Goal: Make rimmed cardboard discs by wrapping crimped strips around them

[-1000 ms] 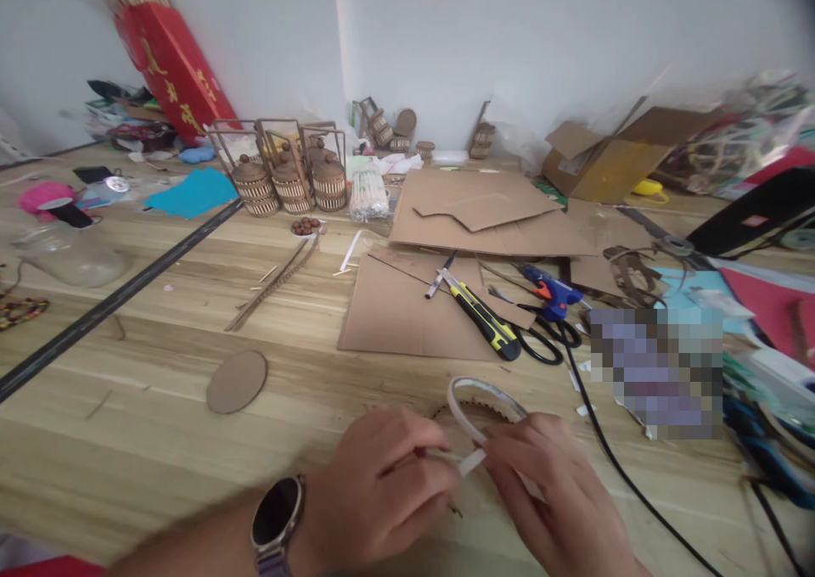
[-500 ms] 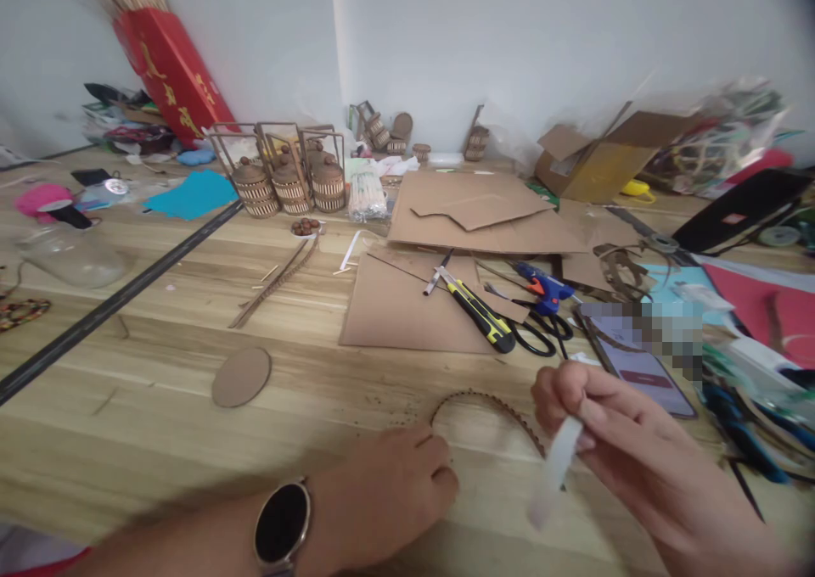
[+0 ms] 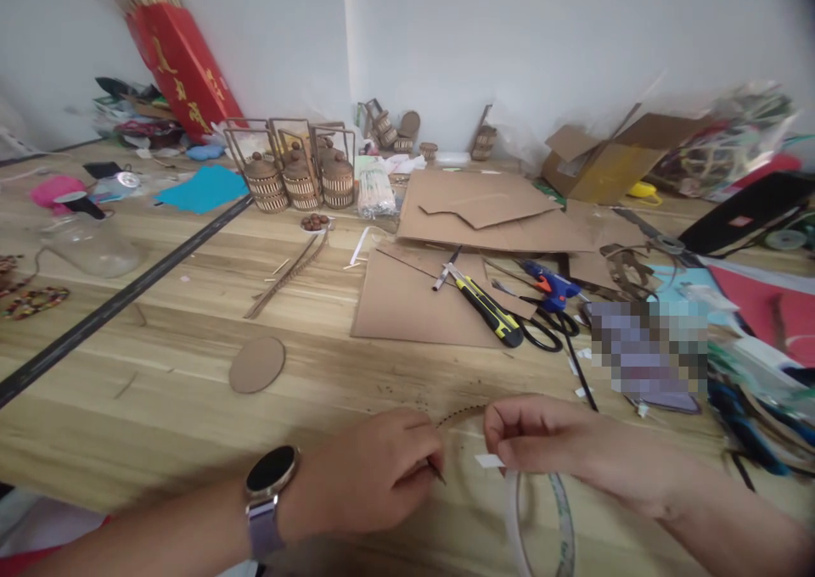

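My left hand (image 3: 375,475), with a watch (image 3: 272,473) on its wrist, is closed low over the wooden table. Its fingers pinch one end of a thin, dark notched strip (image 3: 459,413). From there the strip curves up and passes behind my right hand (image 3: 541,437). My right hand is closed on a roll of tape (image 3: 514,518), which hangs below the fingers. A small white piece of the tape (image 3: 489,461) sticks out from the fingertips towards my left hand. Whether the right fingers also touch the strip is hidden. Left of the hands lies a cardboard disc (image 3: 257,365).
Beyond the hands lie cardboard sheets (image 3: 413,305), a utility knife (image 3: 487,307), scissors (image 3: 541,331) and a blue glue gun (image 3: 553,286). Several small bamboo baskets (image 3: 302,182) stand at the back. A phone (image 3: 662,390), partly blurred, lies on the right.
My right hand has moved left and down, closer to my left hand. The tape roll now shows beneath it. My left hand has shifted slightly left, and the whole view has turned a little.
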